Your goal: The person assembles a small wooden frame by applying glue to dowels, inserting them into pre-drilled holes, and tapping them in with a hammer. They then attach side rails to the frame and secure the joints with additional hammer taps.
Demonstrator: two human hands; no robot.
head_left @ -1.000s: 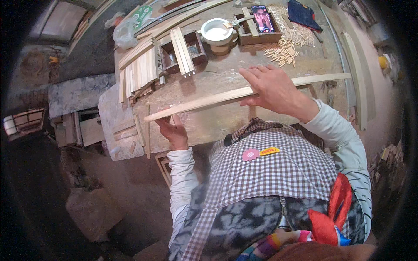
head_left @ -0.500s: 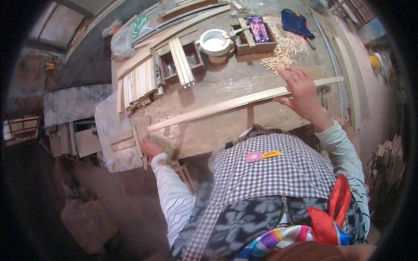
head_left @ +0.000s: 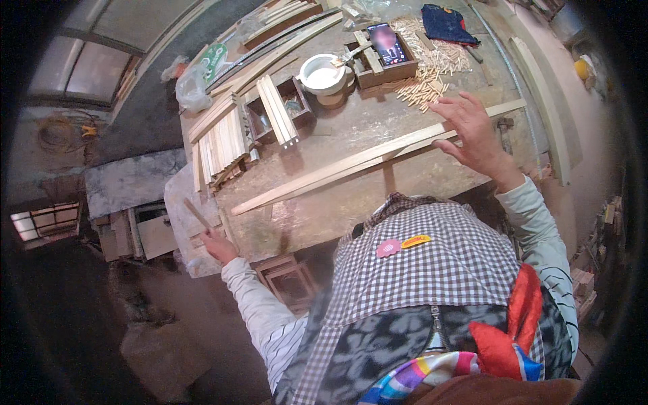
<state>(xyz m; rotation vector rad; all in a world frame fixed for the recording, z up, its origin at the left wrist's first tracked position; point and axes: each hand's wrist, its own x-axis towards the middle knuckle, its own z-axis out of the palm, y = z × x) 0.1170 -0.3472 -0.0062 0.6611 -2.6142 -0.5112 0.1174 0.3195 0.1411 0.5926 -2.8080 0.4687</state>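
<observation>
My left hand (head_left: pixel 221 247) is closed on one end of a short, thin wooden stick (head_left: pixel 196 214) at the table's left end. The stick slants up and away over a pale board (head_left: pixel 177 192). Two long wooden strips (head_left: pixel 351 156) lie across the worktable (head_left: pixel 310 216), close together on the right and slightly apart toward the left. Over their right part is my right hand (head_left: pixel 476 138), its fingers and thumb spread apart on either side of the strips. Whether the palm touches them I cannot tell.
Behind the strips stand a white bowl of pale paste (head_left: pixel 317 74), a wooden box with a phone (head_left: pixel 385 44), and another box (head_left: pixel 304 101) with wood strips across it. Stacked slats (head_left: pixel 219 148) lie at left. Small dowels (head_left: pixel 425 91) are heaped near a dark cap (head_left: pixel 447 25). A hammer (head_left: pixel 504 128) lies right.
My left hand has come away from the table's front left corner, lifting a short stick. My right hand has stayed by the strips with its fingers spread wider.
</observation>
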